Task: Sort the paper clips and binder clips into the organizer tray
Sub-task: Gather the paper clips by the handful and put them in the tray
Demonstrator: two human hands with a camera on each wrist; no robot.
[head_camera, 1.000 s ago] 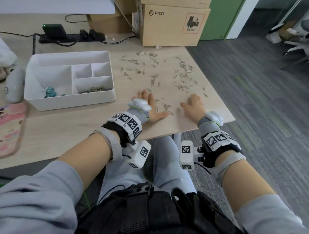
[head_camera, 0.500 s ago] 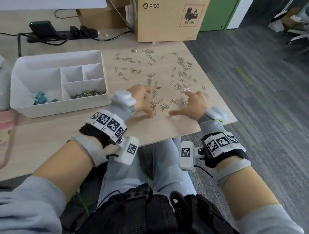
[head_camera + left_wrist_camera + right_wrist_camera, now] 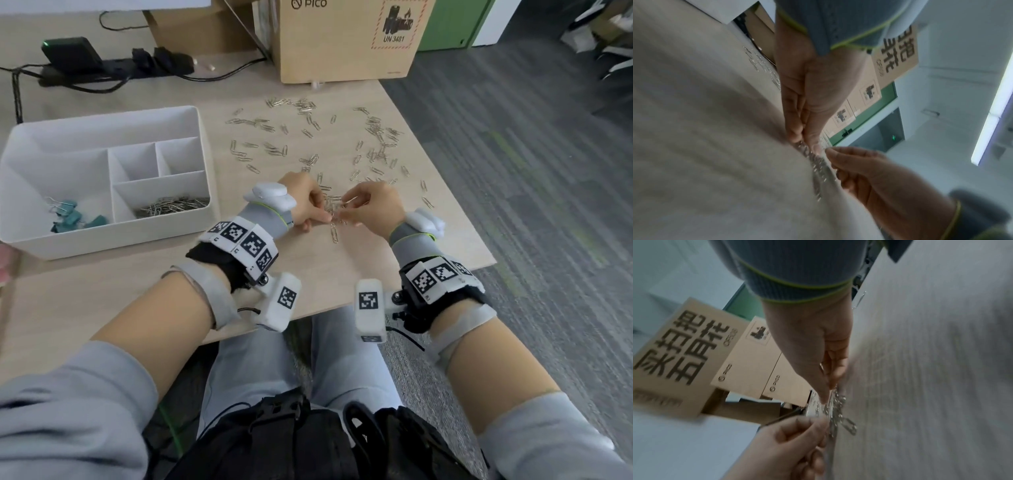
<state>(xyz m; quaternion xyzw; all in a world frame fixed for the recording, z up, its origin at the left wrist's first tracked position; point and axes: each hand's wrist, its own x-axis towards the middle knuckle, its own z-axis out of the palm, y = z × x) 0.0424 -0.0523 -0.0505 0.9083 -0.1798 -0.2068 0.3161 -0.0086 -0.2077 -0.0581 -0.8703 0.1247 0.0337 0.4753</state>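
Note:
Silver paper clips [image 3: 375, 144] lie scattered over the wooden table [image 3: 102, 301]. A small heap of them [image 3: 335, 219] sits between my two hands. My left hand [image 3: 320, 214] has its fingers curled and pinches clips at the heap's left side; the left wrist view shows its fingertips [image 3: 797, 136] pressed together on them. My right hand [image 3: 352, 210] pinches clips from the right. The white organizer tray [image 3: 137, 236] stands to the left, with paper clips [image 3: 171, 205] in its front right compartment and teal binder clips [image 3: 73, 216] in the large left one.
A cardboard box [image 3: 346, 41] stands at the table's back edge, and a black power strip [image 3: 113, 65] with cables lies behind the tray. The table's right edge [image 3: 455, 192] is close to my right hand. One loose clip [image 3: 335, 236] lies just below the heap.
Both hands swept inward from lying flat and apart, raking clips into a heap. Their fingers have curled and now pinch the clips between them.

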